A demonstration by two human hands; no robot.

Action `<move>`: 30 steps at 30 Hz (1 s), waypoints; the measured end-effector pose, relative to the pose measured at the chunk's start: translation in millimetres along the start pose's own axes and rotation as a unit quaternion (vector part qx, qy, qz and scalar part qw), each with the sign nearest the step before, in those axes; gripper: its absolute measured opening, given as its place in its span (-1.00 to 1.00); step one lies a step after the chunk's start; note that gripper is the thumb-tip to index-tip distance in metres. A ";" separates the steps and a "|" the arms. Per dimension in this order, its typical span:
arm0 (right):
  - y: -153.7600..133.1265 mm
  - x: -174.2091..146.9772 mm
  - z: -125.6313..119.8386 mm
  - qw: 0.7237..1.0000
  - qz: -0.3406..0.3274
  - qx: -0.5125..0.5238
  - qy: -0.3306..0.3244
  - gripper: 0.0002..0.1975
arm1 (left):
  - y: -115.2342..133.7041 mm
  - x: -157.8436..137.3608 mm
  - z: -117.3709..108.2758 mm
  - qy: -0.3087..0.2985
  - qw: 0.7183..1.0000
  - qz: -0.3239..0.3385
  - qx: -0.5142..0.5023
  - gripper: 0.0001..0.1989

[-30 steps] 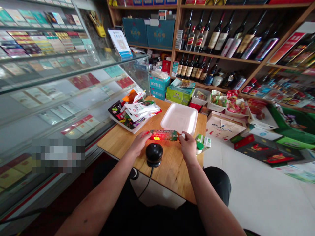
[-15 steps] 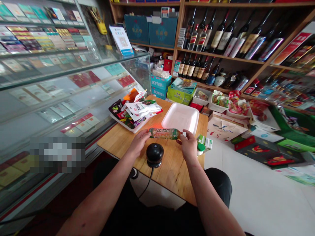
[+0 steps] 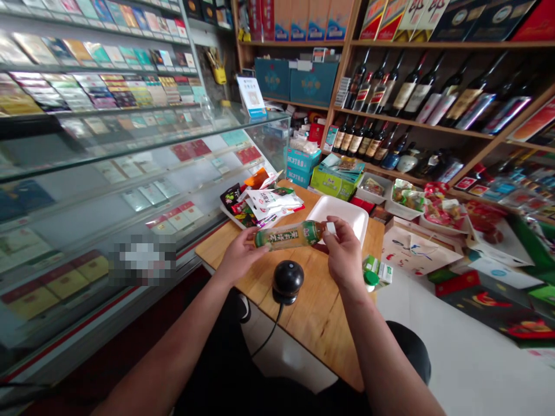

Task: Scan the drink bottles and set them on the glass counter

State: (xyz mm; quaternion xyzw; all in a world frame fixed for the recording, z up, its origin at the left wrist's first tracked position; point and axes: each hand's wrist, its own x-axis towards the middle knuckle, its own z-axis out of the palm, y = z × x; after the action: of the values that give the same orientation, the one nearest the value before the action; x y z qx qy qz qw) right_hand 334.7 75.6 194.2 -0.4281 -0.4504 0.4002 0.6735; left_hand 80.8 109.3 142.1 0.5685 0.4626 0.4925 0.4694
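Lifted clear of the black scanner (image 3: 287,279), the tea bottle (image 3: 288,235) now lies sideways above the wooden table (image 3: 318,315), left hand (image 3: 237,257) gripping its base, right hand (image 3: 344,254) pinching its white cap, mostly hidden by fingers.

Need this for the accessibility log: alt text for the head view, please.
Both hands, left hand and right hand, hold a green-labelled drink bottle sideways by its ends above a black dome scanner on a wooden table. Behind it sit a white tray and a heap of snack packets, in a shop.
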 end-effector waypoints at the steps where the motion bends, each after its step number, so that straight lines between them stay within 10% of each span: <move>1: -6.1 0.7 6.7 1.000 -0.005 -0.007 -0.022 -0.57 | 2.0 -3.8 -9.2 -0.005 1.000 0.010 0.023 -0.25; 13: -45.3 -18.5 126.5 0.956 -0.053 -0.014 -0.287 -0.66 | 72.9 -92.4 -100.6 -0.025 0.939 0.121 0.322 -0.29; 24: -77.4 -69.9 283.9 0.942 -0.140 0.043 -0.301 -0.69 | 90.4 -146.5 -185.7 0.259 0.925 0.148 0.236 -0.31; 30: -73.1 -122.0 344.6 0.877 -0.247 -0.086 -0.402 -0.78 | 122.2 -163.3 -239.6 0.361 0.899 0.189 0.158 -0.39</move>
State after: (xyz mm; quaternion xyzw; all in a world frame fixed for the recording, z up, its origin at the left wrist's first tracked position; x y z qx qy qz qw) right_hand -14.8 14.4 309.0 -0.1617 -0.8063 0.3181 0.4718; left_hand -163.8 -49.5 260.3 0.4954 0.5560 0.6635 0.0722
